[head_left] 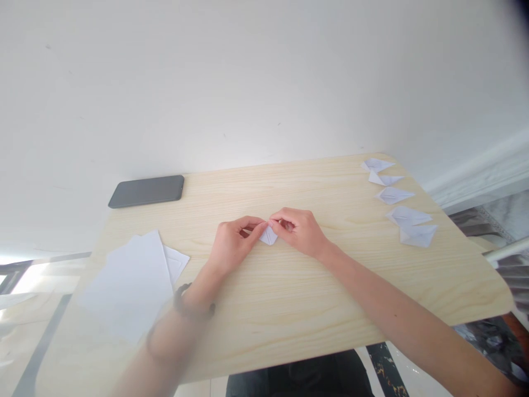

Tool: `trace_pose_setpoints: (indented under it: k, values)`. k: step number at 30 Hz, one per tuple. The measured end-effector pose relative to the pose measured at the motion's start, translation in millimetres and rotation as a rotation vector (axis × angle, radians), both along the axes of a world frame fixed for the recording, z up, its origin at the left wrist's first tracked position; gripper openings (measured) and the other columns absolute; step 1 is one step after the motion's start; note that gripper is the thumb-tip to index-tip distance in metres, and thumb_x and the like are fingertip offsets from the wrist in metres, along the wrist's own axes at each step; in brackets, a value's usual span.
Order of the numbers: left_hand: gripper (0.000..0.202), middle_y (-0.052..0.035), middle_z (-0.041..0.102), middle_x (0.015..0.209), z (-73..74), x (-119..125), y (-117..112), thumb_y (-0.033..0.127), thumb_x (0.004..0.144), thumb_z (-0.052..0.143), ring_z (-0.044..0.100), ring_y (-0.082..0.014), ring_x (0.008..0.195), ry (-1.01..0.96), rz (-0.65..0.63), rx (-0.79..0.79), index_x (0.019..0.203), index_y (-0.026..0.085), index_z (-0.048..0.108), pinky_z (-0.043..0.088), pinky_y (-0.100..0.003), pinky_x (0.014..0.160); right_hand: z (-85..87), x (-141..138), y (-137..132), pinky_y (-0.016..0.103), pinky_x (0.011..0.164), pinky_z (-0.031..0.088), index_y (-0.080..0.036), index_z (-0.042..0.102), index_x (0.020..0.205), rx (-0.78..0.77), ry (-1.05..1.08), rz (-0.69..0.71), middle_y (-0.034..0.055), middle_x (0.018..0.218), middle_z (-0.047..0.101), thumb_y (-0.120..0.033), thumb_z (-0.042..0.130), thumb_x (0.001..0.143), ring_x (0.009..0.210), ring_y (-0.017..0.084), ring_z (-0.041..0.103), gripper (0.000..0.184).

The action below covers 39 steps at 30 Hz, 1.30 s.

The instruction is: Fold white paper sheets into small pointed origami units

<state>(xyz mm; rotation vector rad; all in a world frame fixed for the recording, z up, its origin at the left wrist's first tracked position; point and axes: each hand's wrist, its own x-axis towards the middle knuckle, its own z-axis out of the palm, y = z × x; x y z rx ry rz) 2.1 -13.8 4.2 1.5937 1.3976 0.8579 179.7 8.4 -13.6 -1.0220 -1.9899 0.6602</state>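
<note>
A small piece of folded white paper (269,236) is held near the middle of the wooden table. My left hand (236,242) pinches its upper left side between thumb and forefinger. From the other side my right hand (301,230) grips the upper right part, its fingertips nearly touching those of the left. Only the paper's lower part shows, with creases running down to a pointed bottom; the fingers cover the rest. A dark bead bracelet (188,303) circles my left wrist.
White paper sheets (136,281) lie loosely stacked at the left. Behind them, a dark phone (146,191) rests near the wall (264,82). Several folded paper pieces (394,195) line the right side of the table (289,325). Under the front edge is a black seat (301,377).
</note>
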Motion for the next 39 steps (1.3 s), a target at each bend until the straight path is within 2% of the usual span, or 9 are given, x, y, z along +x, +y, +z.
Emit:
trace_pose_setpoints:
  k: [8, 14, 19, 22, 25, 30, 34, 39]
  values:
    - [0.025, -0.0035, 0.071, 0.077, 0.3, 2, -1, 0.040, 0.078, 0.060, 0.064, -0.0155, 0.068, -0.022, -0.003, -0.025, 0.083, 0.016, 0.066, 0.048, -0.021, 0.060, 1.3, -4, -4, 0.020, 0.054, 0.039, -0.018, 0.060, 0.070, -0.016, -0.030, -0.061, -0.0021, 0.067, 0.062, -0.019, 0.054, 0.078, 0.054, 0.008, 0.052, 0.010]
    - [0.026, -0.0031, 0.070, 0.071, -1.5, -2, 4, 0.040, 0.077, 0.061, 0.061, -0.0130, 0.058, -0.104, 0.086, -0.054, 0.079, 0.014, 0.066, 0.047, -0.021, 0.054, 2.2, -1, -2, 0.019, 0.052, 0.041, -0.018, 0.060, 0.071, -0.107, 0.031, -0.130, -0.0029, 0.061, 0.061, -0.022, 0.054, 0.079, 0.051, 0.008, 0.056, 0.011]
    - [0.028, -0.0078, 0.072, 0.088, 0.5, -3, 7, 0.038, 0.078, 0.062, 0.066, -0.0170, 0.078, -0.322, 0.150, -0.024, 0.085, 0.012, 0.067, 0.054, -0.027, 0.073, 0.3, 0, 1, 0.021, 0.052, 0.048, -0.018, 0.059, 0.084, -0.283, 0.197, -0.145, -0.0003, 0.065, 0.063, -0.036, 0.050, 0.085, 0.053, 0.011, 0.063, 0.021]
    - [0.029, -0.0100, 0.071, 0.093, -0.1, -3, 8, 0.039, 0.077, 0.063, 0.066, -0.0193, 0.085, -0.426, 0.229, 0.013, 0.086, 0.011, 0.065, 0.055, -0.032, 0.078, 0.1, 1, 1, 0.023, 0.061, 0.052, -0.018, 0.057, 0.087, -0.300, 0.261, -0.147, 0.0006, 0.066, 0.066, -0.038, 0.048, 0.087, 0.061, 0.014, 0.067, 0.022]
    - [0.028, -0.0109, 0.070, 0.097, -1.6, -3, 9, 0.039, 0.079, 0.061, 0.066, -0.0183, 0.086, -0.492, 0.255, 0.038, 0.086, 0.012, 0.061, 0.054, -0.034, 0.080, -0.3, 1, 2, 0.026, 0.067, 0.053, -0.019, 0.056, 0.089, -0.286, 0.306, -0.157, 0.0019, 0.072, 0.069, -0.039, 0.047, 0.088, 0.068, 0.015, 0.069, 0.022]
    - [0.018, -0.0109, 0.067, 0.103, -3.5, -2, 8, 0.033, 0.086, 0.053, 0.065, -0.0175, 0.090, -0.467, 0.144, 0.095, 0.090, 0.017, 0.050, 0.052, -0.036, 0.084, -1.4, 1, 1, 0.028, 0.071, 0.055, -0.019, 0.056, 0.091, -0.238, 0.330, -0.164, 0.0021, 0.077, 0.069, -0.038, 0.047, 0.088, 0.074, 0.016, 0.069, 0.021]
    - [0.013, -0.0090, 0.063, 0.106, -2.9, -5, 4, 0.027, 0.086, 0.051, 0.064, -0.0173, 0.090, -0.237, 0.000, 0.167, 0.095, 0.019, 0.048, 0.051, -0.034, 0.081, -1.5, 0, -1, 0.024, 0.067, 0.055, -0.019, 0.058, 0.089, -0.146, 0.274, -0.156, 0.0015, 0.081, 0.068, -0.033, 0.048, 0.088, 0.072, 0.014, 0.068, 0.017]
    - [0.026, -0.0088, 0.057, 0.113, -2.9, -10, 4, 0.026, 0.074, 0.064, 0.059, -0.0188, 0.100, -0.026, -0.158, 0.255, 0.089, 0.020, 0.044, 0.050, -0.033, 0.081, -2.7, 1, -1, 0.023, 0.068, 0.054, -0.020, 0.058, 0.093, -0.065, 0.203, -0.149, 0.0022, 0.087, 0.069, -0.029, 0.047, 0.089, 0.075, 0.013, 0.067, 0.015]
